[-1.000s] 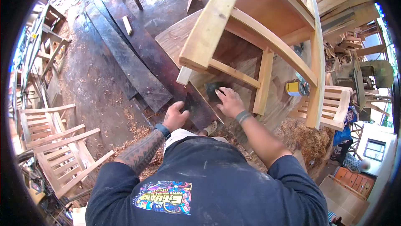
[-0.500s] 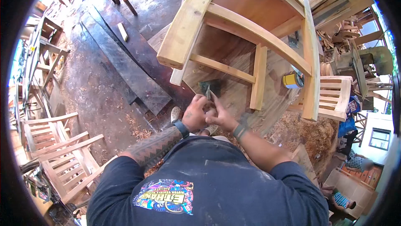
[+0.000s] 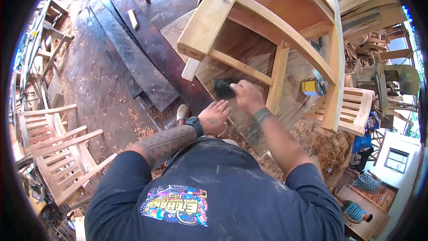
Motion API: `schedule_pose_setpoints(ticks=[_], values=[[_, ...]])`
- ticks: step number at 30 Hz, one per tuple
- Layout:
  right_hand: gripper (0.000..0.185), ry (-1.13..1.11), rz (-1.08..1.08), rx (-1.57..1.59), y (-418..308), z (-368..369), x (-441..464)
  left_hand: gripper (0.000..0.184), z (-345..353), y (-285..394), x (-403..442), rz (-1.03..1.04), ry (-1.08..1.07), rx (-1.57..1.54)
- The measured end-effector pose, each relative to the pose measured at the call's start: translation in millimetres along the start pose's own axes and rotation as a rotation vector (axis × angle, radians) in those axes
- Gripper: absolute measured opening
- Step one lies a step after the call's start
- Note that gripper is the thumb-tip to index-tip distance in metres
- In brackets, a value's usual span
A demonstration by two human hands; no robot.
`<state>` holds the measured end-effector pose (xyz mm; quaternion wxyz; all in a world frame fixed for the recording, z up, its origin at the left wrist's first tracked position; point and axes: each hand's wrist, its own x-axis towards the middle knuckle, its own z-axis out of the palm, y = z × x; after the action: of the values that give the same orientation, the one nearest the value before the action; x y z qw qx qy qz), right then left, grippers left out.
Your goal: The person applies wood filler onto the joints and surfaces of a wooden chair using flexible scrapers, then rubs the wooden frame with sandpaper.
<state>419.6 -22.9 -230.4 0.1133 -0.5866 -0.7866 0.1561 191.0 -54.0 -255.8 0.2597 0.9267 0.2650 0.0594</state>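
Note:
My left hand (image 3: 214,118) lies palm down at the near edge of the wooden board (image 3: 254,127), its fingers stretched out and holding nothing. Just right of it, my right hand (image 3: 246,96) has its fingers closed near the dark square piece (image 3: 223,88), which lies on the board; what the fingers hold is too small to tell. A wooden chair frame (image 3: 214,18) rests on the board beyond my hands. Right of its inner leg is a yellow and blue can (image 3: 310,87).
Long dark planks (image 3: 133,56) lie on the floor at the left. Slatted wooden chairs (image 3: 55,152) stand at far left, another (image 3: 352,109) at right. Wood shavings (image 3: 323,149) are heaped below the board. People (image 3: 356,212) are at the lower right.
Half a second ago my hands were together over the board's edge. They have parted: the left now lies flat, and the right has moved forward and right to beside the dark piece.

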Motion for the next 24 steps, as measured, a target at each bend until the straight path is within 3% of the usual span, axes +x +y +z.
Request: schedule_pose_setpoints(ticks=[4,8,11,14,17,20,24], values=[[0.033,-0.166,-0.225,-0.163,-6.7,21.7,16.2,0.075,30.2,-2.6,17.1,-0.058,0.016,0.199],[0.038,-0.115,-0.234,-0.106,-6.3,38.7,5.6,0.066,47.6,-1.6,15.1,-0.069,0.100,0.215],[0.041,-0.118,-0.212,-0.209,-17.8,36.6,9.9,0.060,39.5,-4.1,16.9,-0.065,-0.032,0.221],[0.044,-0.163,-0.170,-0.256,-19.4,42.3,40.5,0.056,18.7,-3.5,14.0,-0.054,-0.042,0.127],[0.041,-0.117,-0.263,-0.177,0.8,55.1,27.1,0.054,24.9,-7.2,13.2,-0.052,-0.028,0.174],[0.039,-0.162,-0.236,-0.218,-9.3,44.9,22.0,0.052,9.7,-5.4,16.1,-0.092,-0.166,0.115],[0.039,-0.176,-0.176,-0.155,-15.5,50.6,38.4,0.049,18.7,-10.9,13.1,-0.026,0.038,0.088]])
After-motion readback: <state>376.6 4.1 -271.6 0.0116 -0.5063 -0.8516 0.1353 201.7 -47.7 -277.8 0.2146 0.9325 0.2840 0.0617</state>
